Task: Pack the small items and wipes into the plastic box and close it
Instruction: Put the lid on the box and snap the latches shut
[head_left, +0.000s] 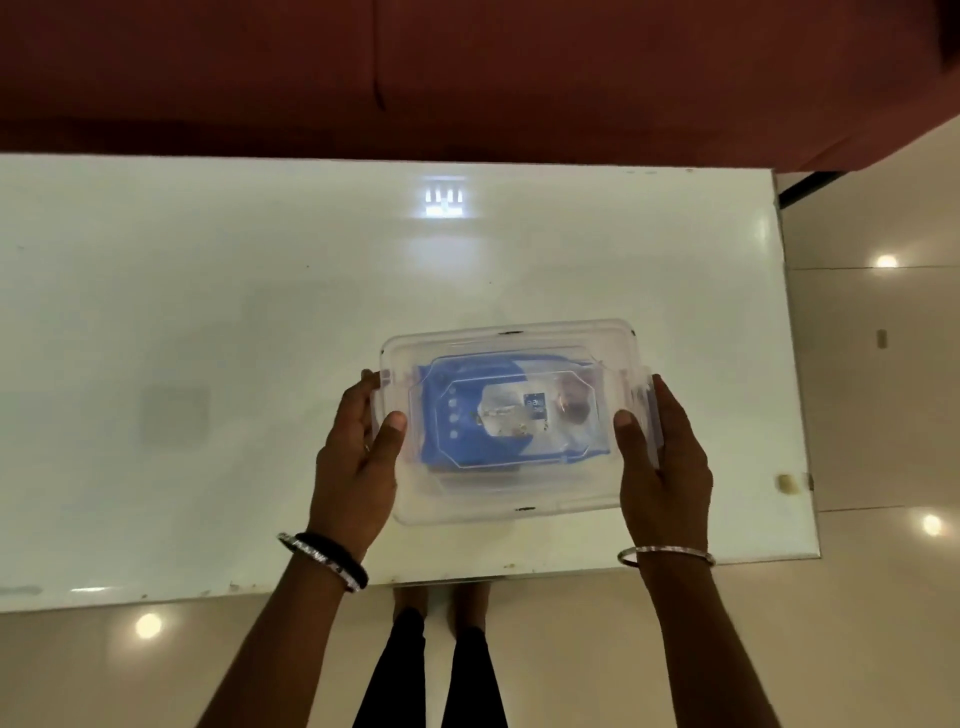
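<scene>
1. The clear plastic box (511, 421) sits on the white counter (208, 338), toward the near edge and nearer the right edge than the left, its long sides running parallel with the near edge.
2. A clear lid (511, 338) lies over the box; whether it is fully clicked down cannot be told from this view.
3. Through the lid a blue pack of wipes (441, 415) shows, lying flat and filling most of the inside. On top of it is a paler patch with a small dark label; the small items there are too blurred to tell apart.
4. The left hand (358, 462) clasps the left end of the box, thumb laid on the lid and fingers wrapped around the side latch area.
5. The right hand (662, 457) clasps the right end likewise, thumb on top of the lid, fingers curled down over the end.
6. A dark bangle (324, 561) with a sparkly band rings the left wrist, and a thin silver bangle (667, 556) rings the right wrist.
7. Beyond the far edge of the counter stands a dark red sofa (467, 67); glossy pale floor (883, 364) lies past the right edge, reflecting ceiling lights.
</scene>
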